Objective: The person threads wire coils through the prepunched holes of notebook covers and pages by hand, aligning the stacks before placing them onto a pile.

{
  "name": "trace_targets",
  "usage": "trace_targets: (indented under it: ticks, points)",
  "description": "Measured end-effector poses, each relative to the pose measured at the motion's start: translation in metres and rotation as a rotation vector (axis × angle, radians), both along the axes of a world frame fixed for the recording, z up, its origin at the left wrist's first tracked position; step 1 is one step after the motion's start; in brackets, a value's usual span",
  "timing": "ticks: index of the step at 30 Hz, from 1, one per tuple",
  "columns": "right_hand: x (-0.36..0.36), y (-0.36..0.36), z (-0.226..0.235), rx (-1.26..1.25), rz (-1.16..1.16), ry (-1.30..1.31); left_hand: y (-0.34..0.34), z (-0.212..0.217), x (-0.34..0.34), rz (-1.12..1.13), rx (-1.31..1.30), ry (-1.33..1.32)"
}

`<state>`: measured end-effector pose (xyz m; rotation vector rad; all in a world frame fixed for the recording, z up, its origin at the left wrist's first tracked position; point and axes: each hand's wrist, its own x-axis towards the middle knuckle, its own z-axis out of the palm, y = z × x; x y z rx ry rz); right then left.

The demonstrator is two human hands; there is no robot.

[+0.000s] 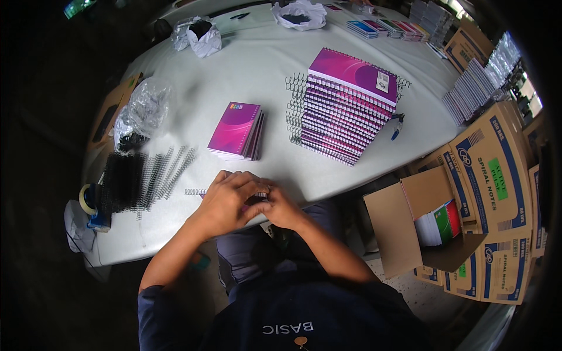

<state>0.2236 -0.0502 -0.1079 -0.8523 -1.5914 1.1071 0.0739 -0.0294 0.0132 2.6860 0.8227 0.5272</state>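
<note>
At lower centre, the left hand (pixel 225 202) and right hand (pixel 280 206) meet over a wire spiral (pixel 196 192) on the white counter (pixel 257 70); a tall stack of purple notebooks (pixel 348 105) stands upper right of them.

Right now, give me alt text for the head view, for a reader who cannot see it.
Both hands, left hand and right hand, press a spiral wire into a purple notebook at the near edge of a white table. Behind stand a small pile of unbound notebooks, a tall stack of bound notebooks and loose black spirals.
</note>
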Motion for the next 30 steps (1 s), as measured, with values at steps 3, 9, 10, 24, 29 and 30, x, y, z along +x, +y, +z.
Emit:
trace_targets:
  ticks: [3,9,10,24,29,30]
  points:
    - [0.001,0.0,0.001,0.023,-0.028,-0.084,-0.006,-0.001,0.004,0.05,0.037,0.011]
    - [0.012,-0.013,0.029,-0.236,0.06,-0.087,-0.004,0.011,0.009,0.06,0.098,0.066]
    - [0.018,-0.021,0.049,-0.218,0.024,-0.104,-0.007,0.021,0.015,0.063,0.069,0.028]
    - [0.201,0.005,0.165,0.524,-0.605,-0.211,0.104,0.06,0.144,-0.06,0.415,-0.721]
    - [0.148,0.032,0.142,0.504,-1.023,-0.011,0.109,0.043,0.167,0.315,-0.336,-1.171]
    - [0.143,0.037,0.138,0.487,-1.119,-0.043,0.108,0.037,0.177,0.366,-0.253,-1.234]
